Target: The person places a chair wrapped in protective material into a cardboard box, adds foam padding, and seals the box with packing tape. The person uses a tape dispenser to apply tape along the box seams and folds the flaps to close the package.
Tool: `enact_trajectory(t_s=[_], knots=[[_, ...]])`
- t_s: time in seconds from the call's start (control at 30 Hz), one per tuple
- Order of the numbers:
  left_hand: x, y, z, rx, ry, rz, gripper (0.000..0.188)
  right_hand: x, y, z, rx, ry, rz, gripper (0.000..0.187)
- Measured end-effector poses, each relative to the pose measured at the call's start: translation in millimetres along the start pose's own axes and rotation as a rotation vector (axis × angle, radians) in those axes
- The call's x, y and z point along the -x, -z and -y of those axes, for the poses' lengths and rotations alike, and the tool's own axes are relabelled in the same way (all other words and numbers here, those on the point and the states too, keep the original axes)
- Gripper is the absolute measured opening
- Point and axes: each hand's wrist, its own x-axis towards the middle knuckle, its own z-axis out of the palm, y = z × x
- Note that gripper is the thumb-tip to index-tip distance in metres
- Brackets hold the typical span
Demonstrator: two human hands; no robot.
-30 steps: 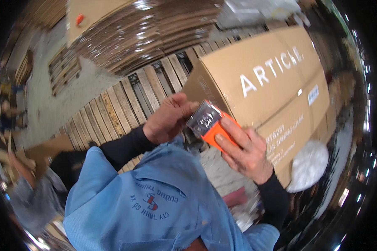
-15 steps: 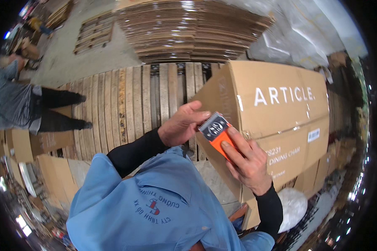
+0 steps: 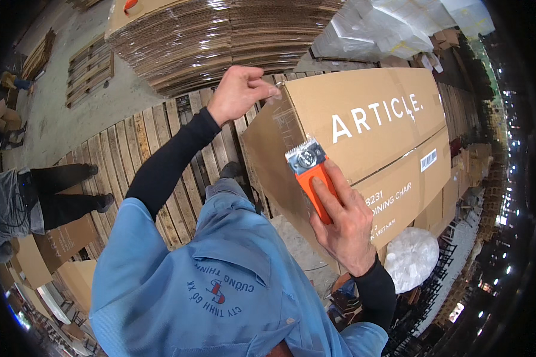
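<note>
The broad cardboard carton (image 3: 369, 149) stands directly in front of the person, on the far side of the blue work shirt (image 3: 178, 309), with a slatted wooden platform (image 3: 128, 143) running off to the left. Behind it rises a stack of flattened cardboard (image 3: 220, 50) in glossy clear film, and farther right sit pale, plastic-wrapped bundles (image 3: 381, 30); a wooden pallet (image 3: 89, 74) lies on the grey concrete floor (image 3: 47, 125), and a co-worker in dark trousers (image 3: 71, 178) is at the left edge. A rounded, crinkled white plastic bag (image 3: 412, 260) rests by the carton's near right side. The right hand (image 3: 345, 229) has its grip clamped on an orange tape cutter (image 3: 312, 178), whose body is smooth and whose bright metal head ends in a row of teeth; hand and cutter stand in front of the carton, hiding the start of its lower print. The left hand (image 3: 238, 95) is raised at the carton's top left corner, thumb and fingers bunched (whether that grip holds anything, I cannot tell). The carton's flat, sharp-edged face bears large white capitals above smaller white lines, plus a white barcode label (image 3: 429, 160); dark lettering circles a red-and-blue emblem (image 3: 215, 291) on the shirt.
</note>
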Motion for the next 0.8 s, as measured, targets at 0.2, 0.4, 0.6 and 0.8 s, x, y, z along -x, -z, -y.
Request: enact_trajectory(t_s=[0.2, 0.4, 0.6, 0.8], knots=[[-46, -10, 5, -0.422, -0.199, -0.037, 0.025, -37, -17, -9, -0.005, -0.054, -0.053, 0.057], [-52, -11, 22, -0.334, -0.107, 0.037, 0.022, -43, -27, -13, -0.061, -0.139, -0.032, 0.055], [-75, 4, 42, -0.285, 0.192, 0.239, 0.048, -49, -21, -11, -0.056, -0.208, 0.017, 0.055], [-91, 18, 13, -0.485, -0.382, -0.197, 0.074, -45, -25, -17, -0.028, -0.178, 0.006, 0.058]])
